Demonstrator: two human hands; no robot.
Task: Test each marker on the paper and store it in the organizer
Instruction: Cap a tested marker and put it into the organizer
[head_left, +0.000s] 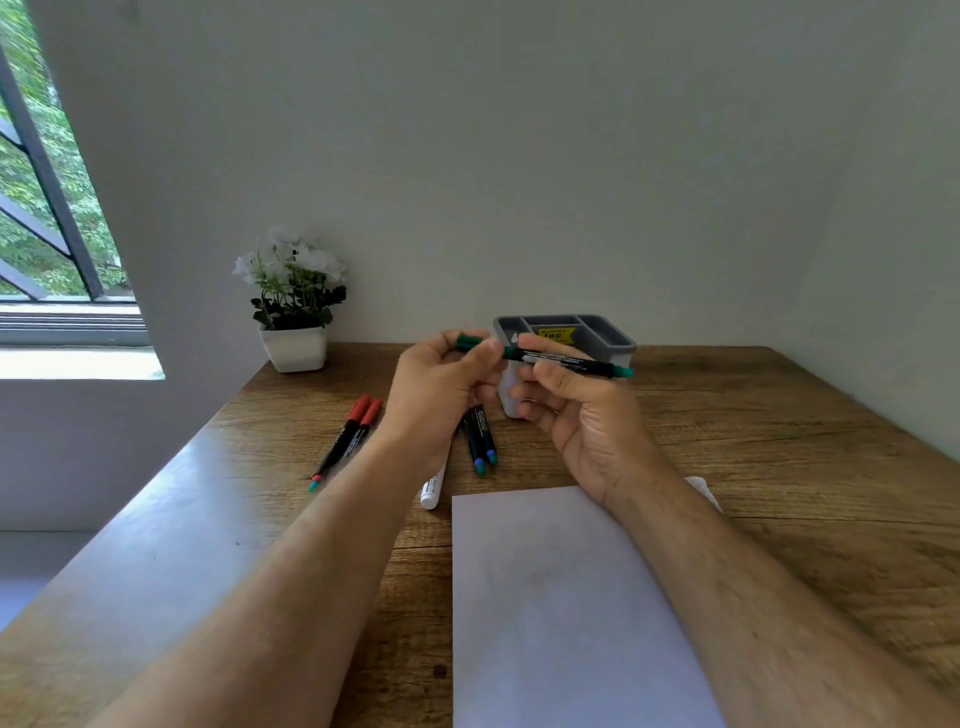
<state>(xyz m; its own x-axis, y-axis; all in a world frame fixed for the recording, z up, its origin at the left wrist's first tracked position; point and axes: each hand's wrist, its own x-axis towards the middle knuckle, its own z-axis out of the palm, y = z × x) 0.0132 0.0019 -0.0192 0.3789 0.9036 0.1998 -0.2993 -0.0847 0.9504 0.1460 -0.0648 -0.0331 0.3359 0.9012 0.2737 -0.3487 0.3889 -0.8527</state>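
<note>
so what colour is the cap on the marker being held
Green, on the held marker; seen in the head view.

There is only one camera, and I wear it on my head. It looks forward and down, past my arms, to my left hand (441, 387) and right hand (566, 410) close in front. The surface (779, 467) spreads under them, and a wall (519, 156) stands just behind.
</note>
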